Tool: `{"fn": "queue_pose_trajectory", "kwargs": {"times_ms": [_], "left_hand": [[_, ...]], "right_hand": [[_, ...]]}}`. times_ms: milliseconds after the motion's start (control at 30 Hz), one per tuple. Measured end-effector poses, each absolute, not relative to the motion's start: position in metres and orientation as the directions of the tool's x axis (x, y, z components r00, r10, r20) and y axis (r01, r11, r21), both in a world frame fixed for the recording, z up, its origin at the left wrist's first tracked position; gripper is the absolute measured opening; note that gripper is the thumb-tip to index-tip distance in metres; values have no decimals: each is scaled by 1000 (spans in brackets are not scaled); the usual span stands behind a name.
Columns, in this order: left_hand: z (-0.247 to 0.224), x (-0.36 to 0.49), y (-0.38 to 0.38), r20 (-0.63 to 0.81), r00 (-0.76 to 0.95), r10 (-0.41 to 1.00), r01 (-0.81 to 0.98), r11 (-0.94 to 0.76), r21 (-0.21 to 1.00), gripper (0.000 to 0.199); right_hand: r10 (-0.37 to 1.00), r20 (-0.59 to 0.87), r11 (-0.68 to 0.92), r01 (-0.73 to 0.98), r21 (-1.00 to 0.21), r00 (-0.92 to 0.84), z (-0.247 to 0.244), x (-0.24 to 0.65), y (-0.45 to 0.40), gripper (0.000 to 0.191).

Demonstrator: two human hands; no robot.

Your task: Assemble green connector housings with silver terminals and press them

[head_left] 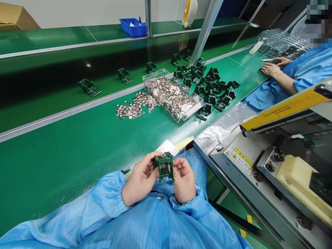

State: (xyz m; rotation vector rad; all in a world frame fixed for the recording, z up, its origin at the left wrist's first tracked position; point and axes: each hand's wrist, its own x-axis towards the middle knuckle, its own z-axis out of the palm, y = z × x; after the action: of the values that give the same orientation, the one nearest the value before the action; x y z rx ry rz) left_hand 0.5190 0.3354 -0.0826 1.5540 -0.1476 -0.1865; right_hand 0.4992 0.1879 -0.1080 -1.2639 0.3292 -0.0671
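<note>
Close to my body, my left hand is closed around the left side of a dark green plastic frame with an open middle. My right hand is curled against the frame's right edge, thumb and fingers pinched together. Whatever lies between those fingertips is hidden. Beneath and behind the frame are a white patterned sheet and a pale yellow strip. Farther out stands a clear plastic tray of small shiny metal pieces, with a loose pile of metal pieces spilling to its left.
Several similar green frames cluster right of the tray; others sit on the dark belt. A machine with a yellow bar flanks me at right. A co-worker's hands work beyond it. A blue bin rests on the back shelf.
</note>
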Motion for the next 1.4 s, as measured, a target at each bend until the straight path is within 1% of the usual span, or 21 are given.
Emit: {"fn": "queue_pose_trajectory", "kwargs": {"times_ms": [67, 133, 233, 300, 467, 533, 667, 767, 833, 900, 1000, 1067, 1167, 1267, 1300, 1333, 1400], "left_hand": [[-86, 531, 334, -31, 982, -187, 40, 46, 998, 32], [-91, 547, 328, -49, 990, -130, 63, 106, 992, 38], [-100, 571, 311, -30, 992, -122, 51, 174, 983, 45], [-108, 580, 300, 13, 992, -122, 9, 179, 984, 45], [-121, 581, 290, 111, 989, -100, -97, 134, 986, 40], [-122, 581, 292, 125, 988, -94, -115, 101, 988, 39], [-123, 584, 294, 125, 987, -104, -122, 33, 992, 40], [-123, 586, 293, 126, 987, -102, -125, 12, 992, 40], [-123, 586, 293, 124, 987, -100, -124, 11, 992, 40], [-123, 586, 293, 120, 988, -101, -119, 17, 993, 40], [-123, 587, 293, 112, 989, -99, -108, 42, 993, 40], [-123, 587, 294, 122, 988, -90, -116, 67, 991, 39], [-121, 585, 294, 164, 983, -80, -158, 80, 984, 36], [-116, 579, 293, 204, 975, -92, -199, 59, 978, 33], [-114, 577, 293, 213, 972, -95, -208, 52, 977, 32], [-112, 574, 293, 220, 971, -96, -216, 48, 975, 32], [-109, 570, 292, 224, 970, -95, -222, 36, 974, 32]], "right_hand": [[-301, -234, 290, -146, -946, 924, -125, 495, 173, 31], [-322, -239, 208, -178, -962, 916, -144, 496, 162, 37], [-235, -173, 65, -162, -985, 956, -164, 507, 162, 40], [-213, -121, 39, -116, -993, 970, -171, 515, 172, 39], [-312, -9, -5, -11, -1000, 950, -180, 517, 196, 38], [-334, 45, -35, 35, -999, 942, -186, 515, 199, 37], [-340, 167, -137, 127, -982, 926, -197, 516, 198, 38], [-301, 238, -220, 176, -960, 923, -199, 520, 195, 38], [-239, 257, -262, 192, -946, 936, -198, 521, 191, 39], [-158, 239, -298, 184, -937, 958, -196, 522, 184, 38], [-47, 158, -346, 133, -929, 986, -191, 522, 166, 31], [-14, 103, -363, 91, -927, 995, -184, 520, 153, 25], [-54, 62, -359, 38, -932, 997, -162, 516, 139, 20], [-186, 17, -278, -37, -960, 982, -128, 517, 135, 18], [-230, 21, -253, -39, -967, 973, -117, 519, 137, 17], [-264, 55, -246, -12, -969, 963, -107, 522, 140, 16], [-280, 214, -311, 123, -942, 936, -92, 531, 148, 12]]}}
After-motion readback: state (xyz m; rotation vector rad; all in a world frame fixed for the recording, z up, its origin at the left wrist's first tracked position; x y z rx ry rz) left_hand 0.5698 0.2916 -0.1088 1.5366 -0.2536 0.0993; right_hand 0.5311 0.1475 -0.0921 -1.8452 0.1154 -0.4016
